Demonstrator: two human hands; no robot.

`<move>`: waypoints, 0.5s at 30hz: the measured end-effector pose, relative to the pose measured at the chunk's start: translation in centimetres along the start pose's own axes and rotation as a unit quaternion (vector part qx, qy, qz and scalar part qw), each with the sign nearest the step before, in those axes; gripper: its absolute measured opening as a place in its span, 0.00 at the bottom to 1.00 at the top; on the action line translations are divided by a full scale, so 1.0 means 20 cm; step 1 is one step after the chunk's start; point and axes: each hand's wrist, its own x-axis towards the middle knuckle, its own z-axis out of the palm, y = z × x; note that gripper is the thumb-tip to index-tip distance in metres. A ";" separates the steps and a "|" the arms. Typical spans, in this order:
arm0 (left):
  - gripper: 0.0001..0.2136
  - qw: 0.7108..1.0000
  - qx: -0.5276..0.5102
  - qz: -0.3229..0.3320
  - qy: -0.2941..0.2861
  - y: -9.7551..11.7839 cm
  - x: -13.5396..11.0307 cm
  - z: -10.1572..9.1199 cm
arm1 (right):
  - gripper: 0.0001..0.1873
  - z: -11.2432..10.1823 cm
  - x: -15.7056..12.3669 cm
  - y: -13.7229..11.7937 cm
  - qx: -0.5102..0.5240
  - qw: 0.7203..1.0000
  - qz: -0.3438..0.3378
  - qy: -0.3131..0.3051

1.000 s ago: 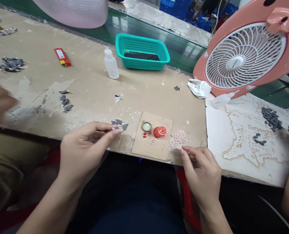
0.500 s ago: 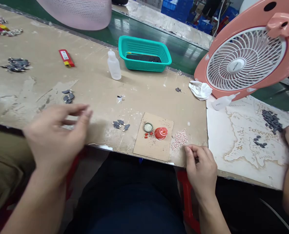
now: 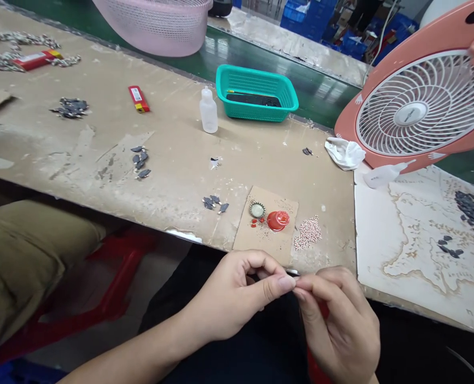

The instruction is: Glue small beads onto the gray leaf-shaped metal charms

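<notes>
My left hand [image 3: 245, 293] and my right hand [image 3: 337, 314] meet fingertip to fingertip over my lap, just off the table's front edge. Both are closed in a pinch; whatever lies between the fingertips is too small or hidden to name. Just beyond them lies a cardboard piece [image 3: 247, 237] carrying a bottle cap [image 3: 257, 210] and a glossy red cap-like piece [image 3: 278, 220]. To its right is a pile of tiny pinkish beads [image 3: 308, 233]. Left of the cardboard, several small dark leaf-shaped pieces with pale tips [image 3: 215, 203] lie on the table.
A white squeeze bottle [image 3: 208, 112] stands beside a green basket [image 3: 257, 112]. A pink fan [image 3: 413, 112] leans at the right, near a crumpled white cloth [image 3: 345, 153] and a map-printed sheet [image 3: 375, 229] bearing dark pieces. A red-yellow box [image 3: 139, 99] lies farther left.
My left hand has come from over the left of the table to meet my right hand at the front edge. One more dark piece shows in the left group. The neighbour's hand has left view.
</notes>
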 end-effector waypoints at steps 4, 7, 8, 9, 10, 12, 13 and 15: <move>0.13 0.999 0.028 0.020 0.036 -0.03 -0.03 0.00 | 0.07 0.02 0.01 -0.01 0.012 1.000 0.023 0.005; 0.13 0.999 0.009 0.027 0.047 -0.04 -0.04 0.01 | 0.07 0.04 0.01 -0.02 0.021 0.998 0.053 0.007; 0.13 0.999 -0.002 0.024 0.046 -0.04 -0.04 0.02 | 0.07 0.04 0.01 -0.02 0.030 0.997 0.066 0.004; 0.13 0.999 -0.016 0.019 0.046 -0.04 -0.04 0.02 | 0.07 0.04 0.01 -0.03 0.044 0.996 0.081 0.001; 0.13 0.998 -0.030 0.014 0.044 -0.04 -0.03 0.02 | 0.07 0.04 0.01 -0.03 0.060 0.994 0.096 -0.003; 0.14 0.998 -0.056 0.009 0.037 -0.04 -0.03 0.02 | 0.08 0.05 0.00 -0.03 0.089 0.989 0.120 -0.008; 0.14 0.997 -0.066 0.009 0.034 -0.04 -0.03 0.02 | 0.09 0.05 -0.01 -0.03 0.098 0.987 0.128 -0.007; 0.14 0.996 -0.077 0.011 0.031 -0.04 -0.03 0.02 | 0.10 0.06 -0.02 -0.03 0.107 0.985 0.139 0.002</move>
